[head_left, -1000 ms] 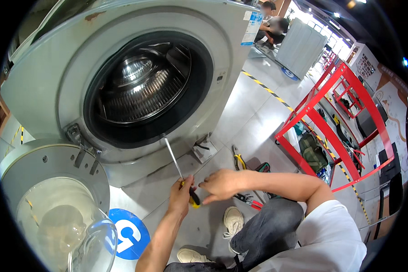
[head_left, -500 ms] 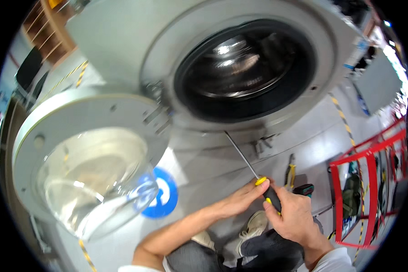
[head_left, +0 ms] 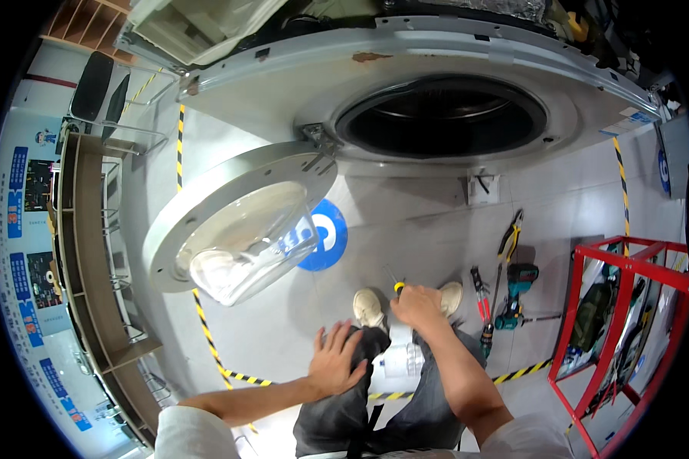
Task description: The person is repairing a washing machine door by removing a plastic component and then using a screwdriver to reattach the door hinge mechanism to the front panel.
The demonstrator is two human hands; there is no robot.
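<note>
My right hand (head_left: pixel 419 307) is closed around a screwdriver (head_left: pixel 399 288); its yellow collar and thin shaft show, while my fingers cover most of the handle. The tip points away from me, above the floor. My left hand (head_left: pixel 333 359) rests on my left knee, fingers spread, holding nothing. Ahead stands a front-loading washing machine (head_left: pixel 275 111) with its dark drum opening facing me. Its round door (head_left: pixel 168 252) hangs open to the left, the clear glass bowl (head_left: pixel 272 252) bulging towards me.
On the floor to the right lie yellow-handled pliers (head_left: pixel 511 236), a red-handled hand tool (head_left: pixel 481 297) and a teal power drill (head_left: pixel 521 279). A red metal rack (head_left: pixel 626 306) stands beyond them. Left are a wooden shelf unit (head_left: pixel 92 252) and a black chair (head_left: pixel 93 86).
The screwdriver has come away from the lower rim of the machine front, back towards my body. My left hand has left the screwdriver and moved to my knee. The view has pulled back.
</note>
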